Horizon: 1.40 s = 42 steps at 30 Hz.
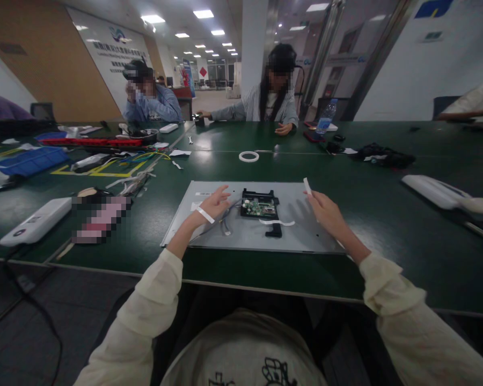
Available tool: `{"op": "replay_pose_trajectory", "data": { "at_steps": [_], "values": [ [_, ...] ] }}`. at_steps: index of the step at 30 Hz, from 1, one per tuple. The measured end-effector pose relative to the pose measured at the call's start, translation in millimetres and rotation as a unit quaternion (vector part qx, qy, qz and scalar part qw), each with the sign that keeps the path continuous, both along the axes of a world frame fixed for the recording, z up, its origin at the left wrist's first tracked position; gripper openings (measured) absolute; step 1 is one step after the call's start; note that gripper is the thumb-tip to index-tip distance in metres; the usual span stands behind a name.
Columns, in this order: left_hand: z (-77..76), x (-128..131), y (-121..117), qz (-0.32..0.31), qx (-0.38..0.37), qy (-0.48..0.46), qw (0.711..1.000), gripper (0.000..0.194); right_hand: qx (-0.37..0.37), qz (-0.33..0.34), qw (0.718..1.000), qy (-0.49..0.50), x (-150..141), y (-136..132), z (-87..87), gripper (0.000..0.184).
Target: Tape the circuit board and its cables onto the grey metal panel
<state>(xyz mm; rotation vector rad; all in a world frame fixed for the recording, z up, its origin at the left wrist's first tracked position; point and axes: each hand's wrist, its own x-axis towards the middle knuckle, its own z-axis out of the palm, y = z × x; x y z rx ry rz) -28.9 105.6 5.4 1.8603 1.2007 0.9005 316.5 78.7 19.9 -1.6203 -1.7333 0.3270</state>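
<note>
Left of the gray metal panel (233, 238), a blue tray (30, 162) is resting on the green table (137, 252) toward its far side. Nearer, a white oblong device (36, 221) is lying with a black cable (34, 308) hanging over the table's edge, and a pixelated pink item (101, 220) is lying between that device and the panel. A red strip (92, 142) is lying beyond the panel to the left, with yellow and blue cables (139, 156) trailing near it. Farther beyond, a person in a blue shirt (156, 104) is sitting with raised hands near the head.

The left hand (214, 205) is hovering over the panel's left part, fingers apart and gripping nothing; a white band (205, 214) is crossing its wrist. Gray cables (225, 221) are running between this hand and the black bracket (274, 229), which is sitting around the panel's middle and holding the green circuit board (261, 208). A curling white strip (277, 222) is lying across the bracket's near part. Beyond the panel, a white tape roll (248, 156) is lying flat, and a person in a striped shirt (251, 104) is sitting at the far side.

Over the panel's right part, the right hand (327, 213) is pinching a short white tape piece (307, 186), which is pointing up from its fingertips. Beyond the panel to the right, a water bottle (326, 119) is standing tilted. Right of the panel, a long white device (430, 191) is lying.
</note>
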Motion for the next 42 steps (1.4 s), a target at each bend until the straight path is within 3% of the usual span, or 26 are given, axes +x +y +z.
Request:
{"op": "replay_pose_trajectory", "data": {
  "at_steps": [4, 6, 10, 12, 16, 21, 30, 37, 42],
  "values": [
    [14.9, 5, -11, 0.0, 0.043, 0.018, 0.999, 0.039, -0.05, 0.058, 0.997, 0.025, -23, -1, 19.8, 0.047],
    [23.5, 11, -19, -0.036, 0.062, 0.045, 0.996, 0.035, -0.072, 0.096, 0.993, 0.022, -36, 6, 26.0, 0.046],
    [33.4, 24, -37, -0.134, 0.086, 0.15, 0.976, 0.026, -0.071, 0.142, 0.987, 0.016, -62, 27, 20.9, 0.041],
    [35.7, 31, -44, -0.15, 0.135, 0.226, 0.953, 0.021, -0.049, 0.146, 0.988, 0.006, -71, 36, 13.3, 0.039],
    [40.5, 43, -57, -0.119, 0.198, 0.329, 0.915, 0.02, -0.011, 0.153, 0.988, -0.021, -75, 42, 2.3, 0.035],
    [45.7, 61, -67, -0.02, 0.166, 0.415, 0.894, 0.024, 0.011, 0.143, 0.989, -0.034, -66, 36, -0.8, 0.036],
    [38.4, 70, -65, 0.163, 0.127, 0.435, 0.876, 0.032, 0.008, 0.101, 0.989, -0.109, -68, 21, 8.1, 0.039],
    [37.6, 62, -57, 0.172, 0.109, 0.456, 0.866, 0.036, -0.019, 0.117, 0.988, -0.096, -77, 10, 13.5, 0.041],
    [38.1, 56, -51, 0.113, 0.116, 0.424, 0.891, 0.03, -0.036, 0.13, 0.987, -0.086, -81, 9, 11.6, 0.041]
  ]
}}
